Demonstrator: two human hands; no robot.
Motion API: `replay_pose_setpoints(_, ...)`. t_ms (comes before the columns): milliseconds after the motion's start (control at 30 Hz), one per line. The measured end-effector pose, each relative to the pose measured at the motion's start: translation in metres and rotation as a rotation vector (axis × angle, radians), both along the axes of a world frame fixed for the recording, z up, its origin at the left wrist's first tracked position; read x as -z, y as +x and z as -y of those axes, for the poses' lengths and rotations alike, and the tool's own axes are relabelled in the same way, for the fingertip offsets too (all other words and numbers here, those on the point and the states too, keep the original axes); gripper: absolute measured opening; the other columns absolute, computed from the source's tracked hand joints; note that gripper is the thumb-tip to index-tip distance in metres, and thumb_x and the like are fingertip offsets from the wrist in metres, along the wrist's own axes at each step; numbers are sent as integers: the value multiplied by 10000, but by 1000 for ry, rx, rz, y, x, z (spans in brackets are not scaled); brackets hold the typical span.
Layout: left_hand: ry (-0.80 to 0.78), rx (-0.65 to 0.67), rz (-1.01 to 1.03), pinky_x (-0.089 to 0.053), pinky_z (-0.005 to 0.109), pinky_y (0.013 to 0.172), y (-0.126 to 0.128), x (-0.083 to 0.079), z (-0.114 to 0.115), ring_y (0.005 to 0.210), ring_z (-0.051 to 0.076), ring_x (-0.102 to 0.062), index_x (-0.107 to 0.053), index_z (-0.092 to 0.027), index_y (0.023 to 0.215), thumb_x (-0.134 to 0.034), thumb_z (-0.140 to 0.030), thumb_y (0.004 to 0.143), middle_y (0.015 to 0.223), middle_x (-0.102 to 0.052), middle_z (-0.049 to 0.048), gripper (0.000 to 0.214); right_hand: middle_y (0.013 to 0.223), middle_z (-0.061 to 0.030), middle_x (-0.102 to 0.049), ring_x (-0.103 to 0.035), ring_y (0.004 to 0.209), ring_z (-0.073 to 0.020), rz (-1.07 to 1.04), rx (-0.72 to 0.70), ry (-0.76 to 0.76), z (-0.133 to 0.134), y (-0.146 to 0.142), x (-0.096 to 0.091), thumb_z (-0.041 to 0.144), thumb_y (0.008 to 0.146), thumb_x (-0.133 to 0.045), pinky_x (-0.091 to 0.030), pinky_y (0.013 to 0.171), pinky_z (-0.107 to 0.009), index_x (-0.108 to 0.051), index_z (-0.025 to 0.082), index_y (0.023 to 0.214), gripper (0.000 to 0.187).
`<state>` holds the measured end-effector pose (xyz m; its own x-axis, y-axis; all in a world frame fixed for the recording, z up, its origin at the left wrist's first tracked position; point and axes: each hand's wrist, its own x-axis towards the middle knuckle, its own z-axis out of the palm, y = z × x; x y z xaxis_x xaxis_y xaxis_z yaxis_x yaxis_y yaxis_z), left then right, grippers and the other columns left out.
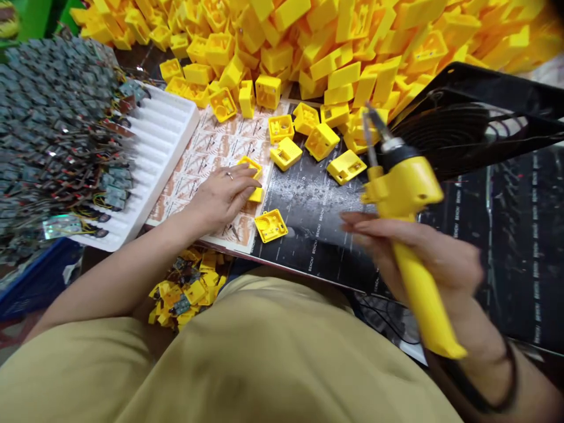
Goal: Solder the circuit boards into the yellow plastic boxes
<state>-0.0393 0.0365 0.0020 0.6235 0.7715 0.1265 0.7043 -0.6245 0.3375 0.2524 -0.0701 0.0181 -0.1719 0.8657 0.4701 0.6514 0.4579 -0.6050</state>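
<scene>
From my remote seat, the left forearm runs in from 8 o'clock across the lap. The left hand [222,197] lies palm down on the printed sheet [207,150] just left of centre. Its fingers are gently curled over a yellow housing [252,168], with the thumb against the near side, so the part sits lightly pinched against the sheet. The housing is a small square plastic shell, mostly hidden by the fingers, with only its far corner and near edge showing.

At 4 o'clock the right hand [425,258] is raised above the black mat [315,205], wrist bent and slightly blurred. Its fingers are wrapped closed around the grip of a yellow soldering gun [408,188]. The metal tip tilts up towards 12 o'clock.

A second, open housing [270,225] lies hollow side up at the sheet's edge, just below the left hand. A great heap of yellow housings [352,41] fills the 12 o'clock band. A white tray [161,132] and a pile of circuit boards [53,117] sit at 9 to 10 o'clock. A black fan guard [462,126] stands at 2 o'clock.
</scene>
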Motion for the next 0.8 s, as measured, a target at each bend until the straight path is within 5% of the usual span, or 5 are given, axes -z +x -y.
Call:
replay_pose_setpoints(167,-28,77,-24,-465,477,1079,-3,-11,9,1372,290,-492,-679,-142,1136,-385,-354,986,1448,-521,189,392,1014,-125,-686,-687,897,-245,184,-151,92,-16,-58,26,564,825,-680,-590,738,-370,-507,173,1157,541)
replay_pose_setpoints(300,45,137,-72,-448,489,1106,-10,-12,25,1334,297,-535,-701,-147,1069,-442,-336,981,1357,-610,168,332,998,-80,-680,-660,950,-224,257,-175,121,-19,-82,39,279,909,-620,-555,819,-352,-509,192,1181,306)
replay_pose_setpoints(467,32,247,-10,-480,413,1102,-16,-2,51,1382,253,-491,-647,-161,1172,-494,-249,964,1446,-534,176,273,1022,-88,-687,-644,937,-256,346,8,181,-10,-41,37,317,888,-655,-502,773,-373,-534,219,1151,306)
replay_pose_setpoints(633,-74,312,-8,-396,473,1163,-16,-11,51,1472,300,-349,-246,-163,1546,-556,-293,913,1589,-321,210,718,928,-84,-671,-616,783,-237,546,17,127,4,7,30,589,853,-646,-439,683,-358,-522,186,1198,544)
replay_pose_setpoints(800,25,83,-288,-540,420,921,15,-19,47,1160,295,-631,-533,-190,1383,-457,-242,925,1363,-602,145,468,1071,-57,-675,-653,936,-204,422,-115,137,5,4,37,302,909,-639,-499,877,-342,-479,217,1199,342)
